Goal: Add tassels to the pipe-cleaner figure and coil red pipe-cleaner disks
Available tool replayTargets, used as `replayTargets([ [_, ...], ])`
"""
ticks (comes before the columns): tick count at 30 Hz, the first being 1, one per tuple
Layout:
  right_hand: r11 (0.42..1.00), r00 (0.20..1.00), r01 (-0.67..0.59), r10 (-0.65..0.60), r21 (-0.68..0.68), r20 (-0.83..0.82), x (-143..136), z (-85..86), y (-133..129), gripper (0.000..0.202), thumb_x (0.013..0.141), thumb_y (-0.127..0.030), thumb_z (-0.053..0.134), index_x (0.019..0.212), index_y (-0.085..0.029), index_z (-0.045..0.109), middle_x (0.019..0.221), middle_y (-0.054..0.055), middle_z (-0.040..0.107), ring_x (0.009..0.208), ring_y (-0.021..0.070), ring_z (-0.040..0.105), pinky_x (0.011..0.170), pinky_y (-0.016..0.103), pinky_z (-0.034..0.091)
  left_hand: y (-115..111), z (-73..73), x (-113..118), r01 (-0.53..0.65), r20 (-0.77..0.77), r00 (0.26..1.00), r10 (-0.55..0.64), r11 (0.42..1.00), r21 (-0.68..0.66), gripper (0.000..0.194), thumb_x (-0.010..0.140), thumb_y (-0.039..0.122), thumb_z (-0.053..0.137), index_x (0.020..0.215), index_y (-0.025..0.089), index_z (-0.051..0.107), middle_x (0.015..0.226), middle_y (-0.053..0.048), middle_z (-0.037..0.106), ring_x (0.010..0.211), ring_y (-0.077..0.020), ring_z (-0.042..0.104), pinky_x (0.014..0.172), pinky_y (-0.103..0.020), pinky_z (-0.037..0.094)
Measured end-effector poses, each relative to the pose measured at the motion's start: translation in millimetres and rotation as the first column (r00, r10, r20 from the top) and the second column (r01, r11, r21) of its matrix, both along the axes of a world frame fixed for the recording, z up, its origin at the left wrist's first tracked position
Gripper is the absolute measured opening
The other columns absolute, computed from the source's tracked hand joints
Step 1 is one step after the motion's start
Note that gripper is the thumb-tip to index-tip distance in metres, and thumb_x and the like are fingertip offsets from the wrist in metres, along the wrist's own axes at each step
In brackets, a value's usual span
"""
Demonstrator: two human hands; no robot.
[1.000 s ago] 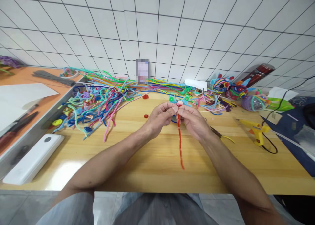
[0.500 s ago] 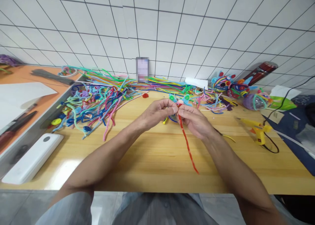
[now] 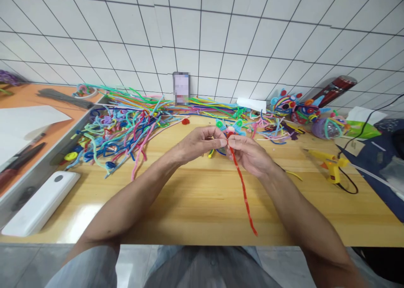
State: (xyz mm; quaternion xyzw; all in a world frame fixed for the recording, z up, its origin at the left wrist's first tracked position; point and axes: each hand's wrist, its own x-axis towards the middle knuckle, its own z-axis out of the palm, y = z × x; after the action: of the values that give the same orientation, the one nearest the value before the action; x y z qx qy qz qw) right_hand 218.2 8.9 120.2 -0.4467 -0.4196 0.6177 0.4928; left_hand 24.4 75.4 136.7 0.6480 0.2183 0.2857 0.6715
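The left hand (image 3: 205, 143) was closed in a pinch, thumb against fingertips, at the upper part of a thin, fuzzy red craft stem (image 3: 243, 187). The right hand (image 3: 251, 151) was pinched on the same stem, its fingertips meeting the left ones just right of the frame's centre. The fingers hid exactly how the stem was bent or twisted there. Its free length, which had hung almost straight down a second earlier, now slanted toward the lower right, its tip near the front edge of the pale wooden surface (image 3: 189, 208). That swing suggested that the pinched part had been turned while both hands kept their grip; the long tail remained unshaped.

Just beyond the fingers sat a figure with fuzzy light-blue ears and green coils (image 3: 239, 124), partly covered by the hands. A small, round red coil (image 3: 185, 121) lay up and left of them. Farther out, a tangled heap of multicoloured fuzzy stems (image 3: 120, 132) filled the left of the surface, above a white oblong case (image 3: 41, 204). A yellow glue gun (image 3: 333, 166) lay at the right, below a decorated blue-and-red figure (image 3: 284, 104) and a dark red metallic flask (image 3: 339, 90) at the upper right.
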Motion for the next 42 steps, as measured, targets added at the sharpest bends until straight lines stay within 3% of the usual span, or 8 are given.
replayTargets([
  [6,1.000,0.999,0.023,-0.022,0.007,-0.048,-4.1,-5.3,1.7,0.042,0.068,-0.051,0.095,0.073,-0.019,0.068,0.067,-0.002,0.057,0.061,0.0114,0.048,0.053,0.025,0.038,-10.9,-10.1,12.4,-0.113,0.108,0.986,0.124,0.988,-0.109,0.039,0.076,0.050,0.086,0.082,0.015,0.069,0.064,0.003,0.059,0.050,-0.0061,0.040,0.048,-0.023,0.028],
  [11,0.996,0.988,0.080,-0.084,-0.037,-0.129,-9.7,-13.3,5.4,0.046,0.063,-0.053,0.099,0.077,-0.020,0.069,0.068,-0.003,0.057,0.060,0.0098,0.047,0.052,0.023,0.038,-22.5,-22.5,27.5,-0.222,0.182,0.942,0.283,0.929,-0.297,0.043,0.072,0.052,0.087,0.080,0.015,0.067,0.058,0.006,0.050,0.047,-0.0043,0.030,0.045,-0.022,0.020],
  [15,0.994,0.991,0.108,-0.106,0.020,-0.080,-9.5,-10.3,5.4,0.042,0.067,-0.052,0.096,0.076,-0.020,0.069,0.069,-0.002,0.058,0.061,0.0111,0.048,0.054,0.024,0.039,-24.1,-23.2,29.7,-0.285,0.187,0.919,0.347,0.913,-0.291,0.041,0.071,0.051,0.088,0.079,0.016,0.067,0.056,0.007,0.049,0.046,-0.0048,0.031,0.044,-0.022,0.021],
  [26,0.993,0.993,0.079,-0.086,0.089,0.081,-3.0,2.1,1.1,0.033,0.072,-0.044,0.086,0.066,-0.020,0.065,0.060,-0.002,0.055,0.055,0.0110,0.042,0.053,0.027,0.030,-6.3,-8.3,9.6,-0.162,0.052,0.985,0.165,0.985,-0.056,0.037,0.077,0.048,0.085,0.084,0.016,0.070,0.065,0.004,0.059,0.050,-0.0054,0.040,0.049,-0.023,0.030],
  [30,0.993,0.995,0.073,-0.079,0.090,0.066,-5.8,-1.2,1.0,0.035,0.072,-0.049,0.087,0.069,-0.021,0.066,0.063,-0.003,0.056,0.057,0.0113,0.043,0.052,0.027,0.030,-9.6,-15.1,13.8,-0.157,0.085,0.982,0.169,0.979,-0.131,0.041,0.074,0.050,0.088,0.081,0.015,0.069,0.065,0.004,0.058,0.051,-0.0052,0.038,0.049,-0.023,0.027],
  [33,0.994,0.996,0.087,-0.086,0.059,-0.013,-8.5,-5.3,1.5,0.040,0.069,-0.051,0.091,0.070,-0.020,0.066,0.064,-0.004,0.055,0.058,0.0104,0.044,0.053,0.025,0.033,-19.1,-22.0,22.7,-0.203,0.162,0.952,0.259,0.932,-0.300,0.044,0.071,0.050,0.091,0.081,0.015,0.067,0.060,0.006,0.052,0.047,-0.0039,0.031,0.047,-0.023,0.021],
  [37,0.997,0.992,0.072,-0.076,-0.041,-0.101,-10.9,-14.7,3.4,0.042,0.068,-0.052,0.094,0.070,-0.020,0.066,0.064,-0.004,0.056,0.057,0.0090,0.046,0.054,0.024,0.037,-32.6,-25.9,31.2,-0.208,0.195,0.913,0.359,0.819,-0.534,0.047,0.068,0.049,0.094,0.076,0.015,0.062,0.057,0.008,0.046,0.046,-0.0027,0.027,0.045,-0.020,0.020],
  [42,0.984,0.981,0.075,-0.102,-0.163,-0.164,-9.4,-25.9,7.6,0.039,0.065,-0.047,0.097,0.076,-0.020,0.070,0.068,-0.003,0.063,0.057,0.0092,0.051,0.054,0.023,0.040,-36.1,-30.2,34.5,-0.229,0.139,0.903,0.406,0.729,-0.645,0.050,0.066,0.052,0.095,0.076,0.015,0.062,0.058,0.009,0.047,0.044,-0.0019,0.027,0.045,-0.019,0.022],
])
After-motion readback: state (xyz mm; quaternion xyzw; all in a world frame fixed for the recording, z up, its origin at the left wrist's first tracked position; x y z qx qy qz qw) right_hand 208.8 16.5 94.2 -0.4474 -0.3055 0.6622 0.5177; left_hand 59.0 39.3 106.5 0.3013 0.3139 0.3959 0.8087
